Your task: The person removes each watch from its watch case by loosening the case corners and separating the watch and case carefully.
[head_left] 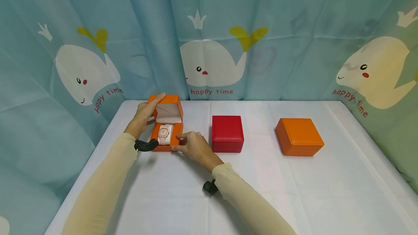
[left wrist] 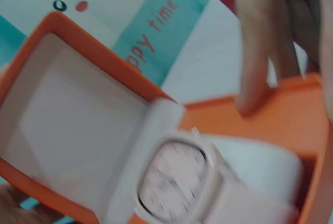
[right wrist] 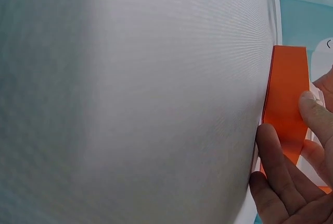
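Note:
An orange watch box [head_left: 176, 133] stands open at the left of the table, its pale-lined lid [left wrist: 78, 114] tilted back. Inside, a white and pink watch [head_left: 164, 132] sits round a white cushion, its pink square dial [left wrist: 174, 182] facing up. My left hand [head_left: 142, 116] grips the lid from the left side, with the fingers over its top. At the front right corner my right hand [head_left: 196, 148] holds the base, a finger [left wrist: 255, 78] reaching over the rim. From the right wrist, fingers [right wrist: 273, 146] show against the orange wall. The watch touches neither hand.
A closed red box [head_left: 227, 133] stands just right of my right hand. Farther right is a closed orange box [head_left: 299, 137], turned slightly. White cloth covers the table [head_left: 261, 198], and a blue whale-print curtain [head_left: 287, 64] hangs along its back and sides.

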{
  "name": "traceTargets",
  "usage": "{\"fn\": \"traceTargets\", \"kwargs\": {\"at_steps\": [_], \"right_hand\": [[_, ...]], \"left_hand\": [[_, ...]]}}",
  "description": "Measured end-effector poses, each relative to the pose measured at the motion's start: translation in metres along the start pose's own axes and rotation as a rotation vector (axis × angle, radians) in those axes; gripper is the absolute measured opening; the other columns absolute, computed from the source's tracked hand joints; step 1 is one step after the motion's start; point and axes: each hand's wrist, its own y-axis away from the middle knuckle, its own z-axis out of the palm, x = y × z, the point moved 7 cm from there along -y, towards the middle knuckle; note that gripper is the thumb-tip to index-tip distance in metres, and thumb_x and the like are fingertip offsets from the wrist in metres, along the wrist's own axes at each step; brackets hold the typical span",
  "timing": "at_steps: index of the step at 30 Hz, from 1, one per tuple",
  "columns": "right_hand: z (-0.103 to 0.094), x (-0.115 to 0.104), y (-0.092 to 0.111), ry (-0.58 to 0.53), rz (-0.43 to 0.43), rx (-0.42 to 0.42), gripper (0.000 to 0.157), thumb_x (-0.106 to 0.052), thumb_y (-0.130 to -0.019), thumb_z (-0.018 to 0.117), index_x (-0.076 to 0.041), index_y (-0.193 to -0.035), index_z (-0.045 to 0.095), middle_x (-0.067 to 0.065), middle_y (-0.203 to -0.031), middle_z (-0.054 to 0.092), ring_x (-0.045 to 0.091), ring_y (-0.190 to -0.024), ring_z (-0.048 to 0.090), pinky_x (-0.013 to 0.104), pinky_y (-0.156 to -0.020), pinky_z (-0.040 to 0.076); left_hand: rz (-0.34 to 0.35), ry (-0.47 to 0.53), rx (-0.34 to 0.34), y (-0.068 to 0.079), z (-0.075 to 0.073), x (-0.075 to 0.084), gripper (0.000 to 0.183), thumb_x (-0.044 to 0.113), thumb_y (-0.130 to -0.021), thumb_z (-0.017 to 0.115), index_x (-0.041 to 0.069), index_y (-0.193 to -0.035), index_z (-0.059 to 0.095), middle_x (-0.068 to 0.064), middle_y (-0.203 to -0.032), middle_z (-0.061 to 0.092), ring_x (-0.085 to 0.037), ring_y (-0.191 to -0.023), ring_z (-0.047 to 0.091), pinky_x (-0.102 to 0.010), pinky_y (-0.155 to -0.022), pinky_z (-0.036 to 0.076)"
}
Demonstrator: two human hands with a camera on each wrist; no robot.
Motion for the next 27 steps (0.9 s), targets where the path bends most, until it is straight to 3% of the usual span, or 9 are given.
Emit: {"fn": "traceTargets", "kwargs": {"at_steps": [5, 9, 13, 19, 27], "right_hand": [[0.000, 0.002, 0.000, -0.003, 0.004, 0.000, 0.050, -0.030, -0.085, 0.085, -0.006, -0.127, 0.072, 0.003, -0.107, 0.076, 0.011, -0.094, 0.068, 0.016, -0.069, 0.051], [-0.001, 0.003, -0.001, -0.015, -0.004, 0.007, 0.049, -0.030, -0.085, 0.086, -0.006, -0.126, 0.073, 0.001, -0.104, 0.076, 0.009, -0.092, 0.068, 0.017, -0.067, 0.051], [-0.001, 0.004, -0.002, -0.017, -0.011, 0.008, 0.050, -0.030, -0.085, 0.086, -0.005, -0.126, 0.072, 0.000, -0.102, 0.076, 0.007, -0.090, 0.068, 0.016, -0.066, 0.050], [-0.001, 0.003, -0.001, 0.012, -0.034, -0.005, 0.051, -0.029, -0.086, 0.085, -0.003, -0.128, 0.071, 0.002, -0.103, 0.076, 0.007, -0.089, 0.068, 0.014, -0.068, 0.051], [-0.001, -0.001, -0.001, 0.040, -0.073, -0.016, 0.051, -0.029, -0.086, 0.084, -0.004, -0.129, 0.071, 0.000, -0.100, 0.076, 0.006, -0.089, 0.068, 0.015, -0.077, 0.052]], "left_hand": [[-0.053, 0.037, 0.000, 0.001, 0.004, 0.000, 0.089, 0.075, -0.074, 0.075, 0.008, -0.127, 0.051, -0.009, -0.132, 0.042, -0.031, -0.125, 0.040, -0.053, -0.110, 0.033], [-0.076, 0.068, -0.021, 0.002, 0.007, 0.000, 0.104, 0.075, -0.075, 0.074, 0.008, -0.148, 0.043, -0.011, -0.148, 0.037, -0.033, -0.134, 0.035, -0.054, -0.113, 0.027], [-0.092, 0.111, -0.051, 0.002, 0.012, -0.002, 0.110, 0.074, -0.078, 0.072, 0.010, -0.158, 0.031, -0.009, -0.159, 0.028, -0.033, -0.142, 0.027, -0.054, -0.115, 0.023], [-0.088, 0.126, -0.057, -0.001, 0.014, -0.004, 0.109, 0.073, -0.081, 0.069, 0.014, -0.162, 0.025, -0.006, -0.165, 0.019, -0.031, -0.147, 0.020, -0.055, -0.117, 0.020], [-0.029, 0.050, -0.093, 0.004, 0.009, 0.000, 0.120, 0.077, -0.081, 0.064, 0.011, -0.164, 0.008, -0.010, -0.168, 0.008, -0.034, -0.150, 0.013, -0.059, -0.118, 0.016]]}}
